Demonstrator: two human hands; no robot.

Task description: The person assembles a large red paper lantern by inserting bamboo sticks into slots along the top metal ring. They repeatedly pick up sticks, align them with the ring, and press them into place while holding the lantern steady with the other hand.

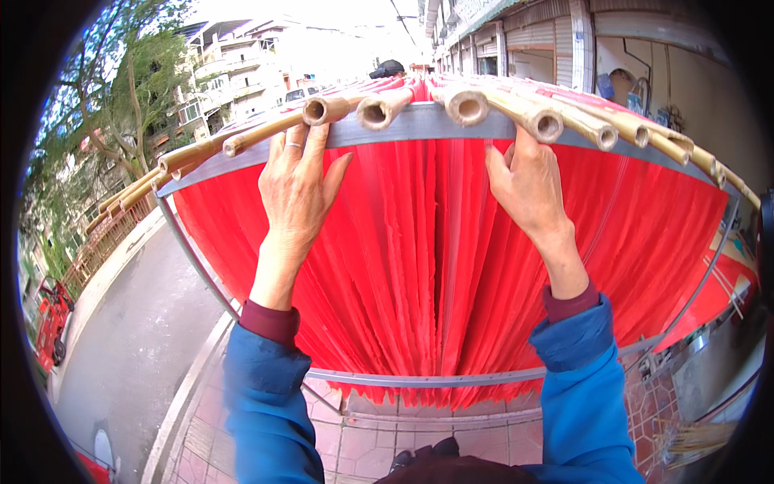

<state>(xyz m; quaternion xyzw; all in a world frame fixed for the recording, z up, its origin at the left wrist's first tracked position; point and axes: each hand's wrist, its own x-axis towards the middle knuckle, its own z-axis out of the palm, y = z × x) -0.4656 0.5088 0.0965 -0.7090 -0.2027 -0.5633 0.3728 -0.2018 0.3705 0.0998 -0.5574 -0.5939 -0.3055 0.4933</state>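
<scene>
Red cloth or sheets (387, 258) hang in long folds from bamboo poles laid across a grey metal frame (403, 125). My left hand (297, 189) is raised at the frame's top bar, its fingers stretched out and thumb apart. Its fingertips reach the underside of a bamboo pole (326, 110), and one finger wears a ring. My right hand (528, 189) has a finger pointing up against another bamboo pole (548, 127); its thumb stands apart and the other fingers look bent, partly hidden. Between the hands lie two more pole ends (468, 107).
More bamboo poles (645, 137) fan out to both sides. A lower metal bar (427, 379) crosses above the tiled pavement (379, 440). A person's dark cap (389, 68) shows beyond the far end. The road (137, 323) runs at left, shopfronts (556, 48) at right.
</scene>
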